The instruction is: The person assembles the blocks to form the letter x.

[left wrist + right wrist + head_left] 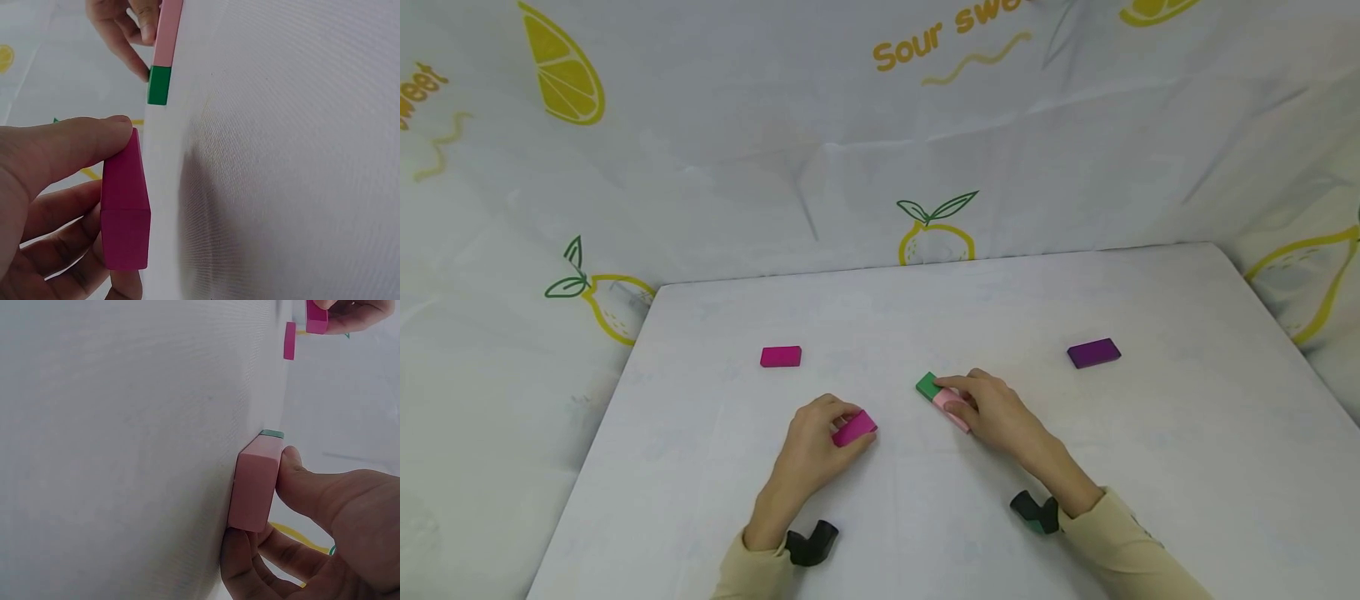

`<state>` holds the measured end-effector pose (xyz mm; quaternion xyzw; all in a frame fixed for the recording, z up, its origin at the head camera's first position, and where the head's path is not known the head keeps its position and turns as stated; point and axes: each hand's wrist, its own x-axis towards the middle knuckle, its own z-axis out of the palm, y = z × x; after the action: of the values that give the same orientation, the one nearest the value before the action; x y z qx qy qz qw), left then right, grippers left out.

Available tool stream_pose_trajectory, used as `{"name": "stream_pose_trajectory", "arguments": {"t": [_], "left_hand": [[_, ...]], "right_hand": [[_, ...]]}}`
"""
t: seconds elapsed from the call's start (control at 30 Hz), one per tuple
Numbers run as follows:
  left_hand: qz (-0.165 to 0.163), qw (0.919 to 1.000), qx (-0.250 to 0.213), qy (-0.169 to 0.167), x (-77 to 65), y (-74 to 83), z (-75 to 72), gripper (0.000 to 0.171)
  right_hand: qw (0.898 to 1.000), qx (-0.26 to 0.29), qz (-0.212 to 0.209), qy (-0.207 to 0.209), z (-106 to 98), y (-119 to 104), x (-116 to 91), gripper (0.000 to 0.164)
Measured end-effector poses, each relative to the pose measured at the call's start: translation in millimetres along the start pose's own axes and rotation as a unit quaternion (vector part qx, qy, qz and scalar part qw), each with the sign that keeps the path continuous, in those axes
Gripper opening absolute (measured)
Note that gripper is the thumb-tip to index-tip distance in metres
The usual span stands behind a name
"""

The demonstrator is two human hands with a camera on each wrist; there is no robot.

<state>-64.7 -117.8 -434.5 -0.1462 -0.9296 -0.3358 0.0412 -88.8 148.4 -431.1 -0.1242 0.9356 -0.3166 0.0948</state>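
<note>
My left hand [820, 437] pinches a magenta block [854, 428] between thumb and fingers. In the left wrist view that magenta block [125, 206] appears raised a little off the table, with a shadow beside it. To the right, my right hand [996, 414] grips a light pink block [950, 406] that lies on the table. A green block [928, 385] sits end to end with the pink one, at its far left end. In the right wrist view, the thumb and fingers hold the pink block [255, 490] by its sides, and only a sliver of the green block [272, 433] shows.
A second magenta block [781, 357] lies at the back left of the white table [715, 467]. At the back right lies a purple block [1093, 353]. A white cloth [737, 192] printed with lemons hangs behind. Black wrist devices [812, 543] show at both cuffs.
</note>
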Motion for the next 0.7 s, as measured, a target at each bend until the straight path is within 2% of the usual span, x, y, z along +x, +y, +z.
{"name": "stream_pose_trajectory", "arguments": {"t": [0.7], "left_hand": [[-0.016,0.9999,-0.001,0.001,6.8,7.0,7.2,0.027]], "right_hand": [[1.0,-0.001,0.006,-0.005,-0.4,-0.4,0.3,0.039]]}}
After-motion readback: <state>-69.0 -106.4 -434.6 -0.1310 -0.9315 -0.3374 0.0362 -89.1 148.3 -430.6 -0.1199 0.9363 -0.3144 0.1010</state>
